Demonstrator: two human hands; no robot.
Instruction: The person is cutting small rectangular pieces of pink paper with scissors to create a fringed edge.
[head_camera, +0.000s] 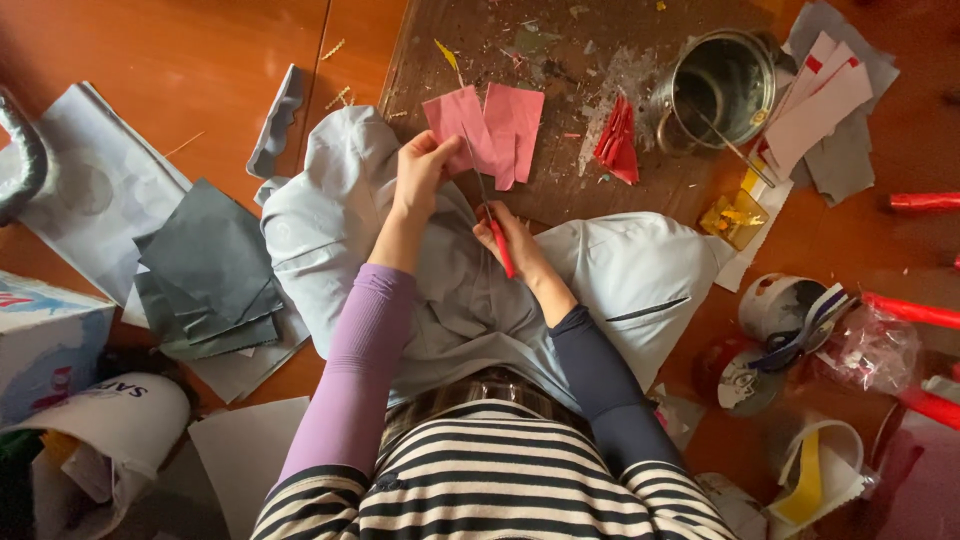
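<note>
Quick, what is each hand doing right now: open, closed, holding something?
Left hand: closed, pinching the pink paper.
Right hand: closed around red-handled scissors, blades at the pink paper.

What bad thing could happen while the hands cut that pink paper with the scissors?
The left hand pinches the pink paper right beside the scissors in the right hand, so a finger might get nipped. The cut could also wander, because the paper hangs loose over the lap. More scraps would likely fall onto the littered brown board.
</note>
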